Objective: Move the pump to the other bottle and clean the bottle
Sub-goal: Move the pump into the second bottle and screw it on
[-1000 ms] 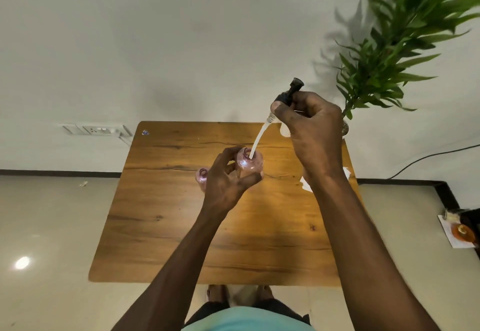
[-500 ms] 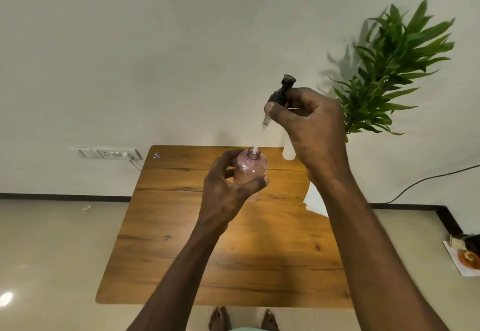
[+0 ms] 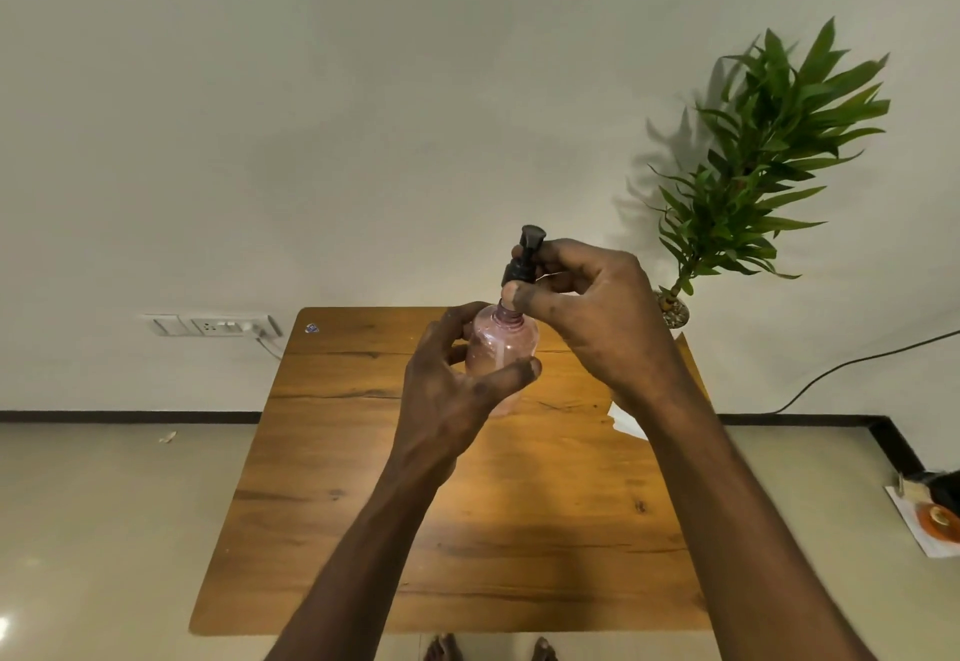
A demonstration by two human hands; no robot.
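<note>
A clear pink bottle (image 3: 501,348) is held upright above the wooden table (image 3: 332,452), with my left hand (image 3: 452,390) gripping its body from the left. My right hand (image 3: 592,317) pinches the black pump (image 3: 524,260) by its collar, right over the bottle's neck. The pump's white tube runs down inside the bottle. The pump head stands just above the neck. The second bottle is hidden behind my hands.
A white tissue (image 3: 628,421) lies on the table's right side, partly behind my right forearm. A potted green plant (image 3: 753,156) stands at the table's far right corner. A wall socket (image 3: 213,325) and a black cable (image 3: 852,364) are by the wall.
My right hand has lowered the pump, so its tube has slid down into the bottle and the collar now sits at the neck. The view has tilted up.
</note>
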